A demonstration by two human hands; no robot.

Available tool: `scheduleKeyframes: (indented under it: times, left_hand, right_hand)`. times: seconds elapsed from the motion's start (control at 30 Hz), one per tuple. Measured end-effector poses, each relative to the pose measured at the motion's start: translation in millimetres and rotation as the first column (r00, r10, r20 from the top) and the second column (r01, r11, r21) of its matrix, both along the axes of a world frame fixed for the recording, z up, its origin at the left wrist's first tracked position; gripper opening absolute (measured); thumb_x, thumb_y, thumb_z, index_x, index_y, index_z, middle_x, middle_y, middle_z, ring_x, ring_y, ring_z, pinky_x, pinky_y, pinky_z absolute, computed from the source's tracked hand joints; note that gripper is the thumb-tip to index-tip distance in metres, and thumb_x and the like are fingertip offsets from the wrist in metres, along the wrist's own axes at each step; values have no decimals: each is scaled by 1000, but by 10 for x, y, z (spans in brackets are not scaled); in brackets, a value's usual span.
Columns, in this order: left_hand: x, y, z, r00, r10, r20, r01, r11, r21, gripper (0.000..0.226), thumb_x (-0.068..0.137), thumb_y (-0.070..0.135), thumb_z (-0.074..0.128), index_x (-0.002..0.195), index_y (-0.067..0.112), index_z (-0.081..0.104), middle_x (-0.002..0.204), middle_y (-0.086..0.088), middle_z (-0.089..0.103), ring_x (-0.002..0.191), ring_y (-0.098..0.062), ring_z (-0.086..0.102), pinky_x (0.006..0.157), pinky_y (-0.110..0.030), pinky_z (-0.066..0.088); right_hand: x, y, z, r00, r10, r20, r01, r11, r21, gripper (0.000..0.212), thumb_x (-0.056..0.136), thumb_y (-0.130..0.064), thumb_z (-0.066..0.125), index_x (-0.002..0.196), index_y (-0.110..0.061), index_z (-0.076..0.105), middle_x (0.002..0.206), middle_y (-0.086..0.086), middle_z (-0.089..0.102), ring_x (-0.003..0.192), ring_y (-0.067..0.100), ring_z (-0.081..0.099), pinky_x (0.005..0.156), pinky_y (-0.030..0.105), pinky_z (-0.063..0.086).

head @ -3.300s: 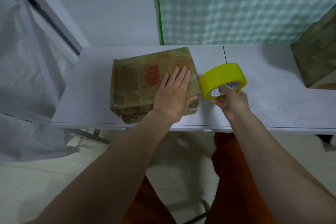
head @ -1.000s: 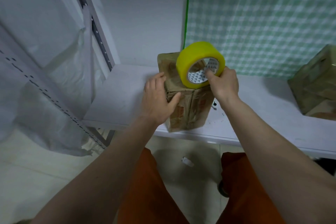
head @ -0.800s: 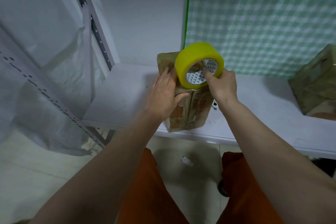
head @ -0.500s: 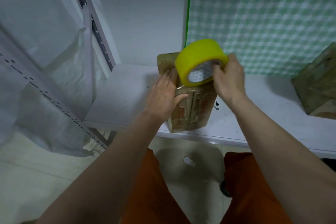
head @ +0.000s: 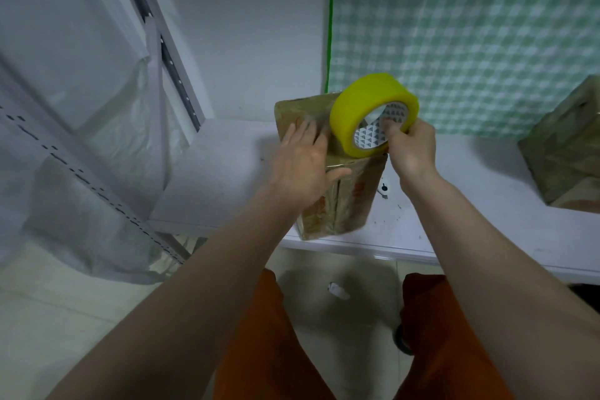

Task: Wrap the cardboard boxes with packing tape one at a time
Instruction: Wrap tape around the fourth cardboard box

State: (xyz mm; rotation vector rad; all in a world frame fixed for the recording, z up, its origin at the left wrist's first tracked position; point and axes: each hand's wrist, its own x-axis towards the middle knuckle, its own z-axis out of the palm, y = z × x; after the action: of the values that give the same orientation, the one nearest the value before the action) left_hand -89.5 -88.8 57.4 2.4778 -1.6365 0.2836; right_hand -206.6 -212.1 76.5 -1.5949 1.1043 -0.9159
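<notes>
I see left hand flat, fingers straight, pressed on the box top-left face. Right hand above the box, gripping tape roll, finger through core.

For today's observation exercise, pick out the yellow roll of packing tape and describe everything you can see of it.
The yellow tape roll is a wide, glossy ring with a white inner core printed with small dark triangles. It is tilted, its open side facing the camera, resting at the top of the upright cardboard box. The right hand holds it, one finger hooked inside the core. The left hand lies flat on the box beside it. Whether a strip is pulled out cannot be told.
</notes>
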Motion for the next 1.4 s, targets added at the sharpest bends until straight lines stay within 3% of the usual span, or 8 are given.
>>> scheduleKeyframes:
  times: [0.23,0.4,0.53,0.73,0.93,1.13,1.27,1.4]
  left_hand:
    - [-13,-122,-102,999,-49,6,49,997,55,80,93,65,31,153,15,17,160,-3,20,148,-20,13,121,-36,8]
    - [-33,-27,-110,1000,-28,-13,30,993,112,79,95,61,23,155,14,1,163,-3,3,150,-18,0,120,-32,-2]
    - [-38,-73,-90,999,-37,-37,42,989,145,74,95,63,21,155,26,-3,163,-2,-1,150,-21,-2,121,-37,0]
    - [-157,-266,121,990,67,-122,-28,953,300,88,86,77,29,154,32,-3,162,-12,-8,149,-31,-8,119,-47,-3]
    - [-225,-446,37,990,-66,-123,88,980,178,83,91,70,26,154,26,-4,163,5,-3,150,-19,-5,121,-44,-2]
    - [-215,-416,-18,993,-73,-90,88,979,184,76,92,68,23,154,31,-1,163,4,-2,150,-22,-3,120,-47,0]
    - [-212,-403,-27,991,-73,-110,92,979,180,70,93,67,21,152,41,-5,163,3,-2,150,-23,-4,119,-47,0]
    - [-168,-369,-44,988,-75,-133,96,982,161,71,91,69,23,151,44,-4,163,2,-2,150,-23,-3,119,-48,0]
  right_hand:
    - [-84,-93,77,984,21,-180,-55,981,-188,29,95,-26,51,99,-1,64,99,15,66,92,31,62,80,46,52]
    - [-306,-352,117,969,-150,-197,96,961,-258,28,96,-25,49,105,-1,62,105,18,65,95,35,61,79,43,52]
    - [-401,-372,-170,991,-134,-23,136,986,93,18,95,-20,55,106,-7,61,101,14,64,80,29,65,50,31,57]
    - [-375,-320,-261,950,-176,258,76,931,357,26,87,0,62,106,-15,53,102,9,60,95,26,63,63,32,56]
    - [-328,-285,-305,895,-171,413,-47,882,468,39,88,5,58,119,-17,50,108,9,60,94,27,63,72,45,58]
    - [-398,-488,-186,970,-35,241,-24,971,237,34,86,6,60,112,-15,55,100,6,62,93,25,63,60,39,59]
    - [-481,-556,-446,971,-168,169,99,930,354,38,83,5,62,116,-14,58,111,12,63,102,32,62,77,53,57]
    - [-543,-478,-690,971,-159,177,68,899,432,37,87,3,61,121,-11,56,112,14,61,98,32,61,62,44,58]
